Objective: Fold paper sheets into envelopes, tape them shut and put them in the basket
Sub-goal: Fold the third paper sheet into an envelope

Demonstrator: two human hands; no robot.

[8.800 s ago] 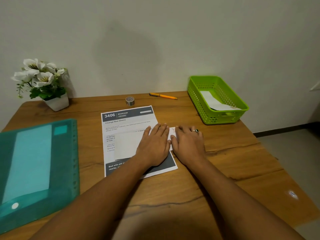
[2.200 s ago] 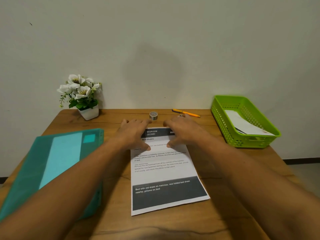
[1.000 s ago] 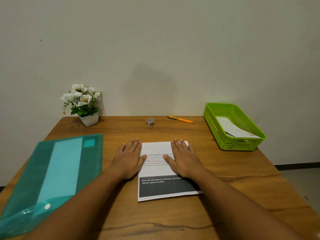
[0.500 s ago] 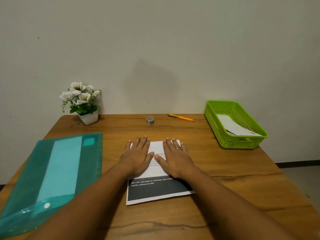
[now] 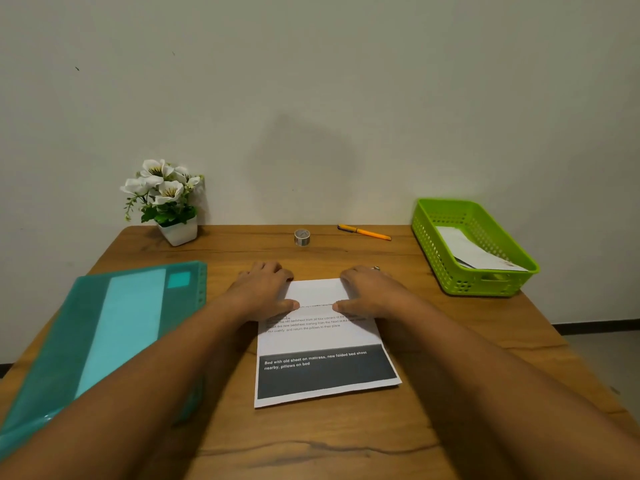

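Observation:
A printed paper sheet [image 5: 322, 337] lies on the wooden table [image 5: 346, 438] in front of me, its top part folded down into a white flap. My left hand [image 5: 263, 292] holds the flap's left end and my right hand [image 5: 370, 292] its right end. Each thumb lies on the flap's lower edge, and the fingers curl over the far fold. A small roll of tape [image 5: 302, 237] stands near the wall. The green basket [image 5: 429, 244] at the right holds a white folded envelope [image 5: 474, 252].
A teal plastic folder [image 5: 104, 334] covers the table's left side. A potted white flower [image 5: 166, 202] stands at the back left, and an orange pen [image 5: 363, 232] lies beside the tape. The wall runs along the table's far edge.
My hands lay flat, close together on the fold half a second ago. They have slid apart to the flap's two ends, with fingers now curled at the far fold.

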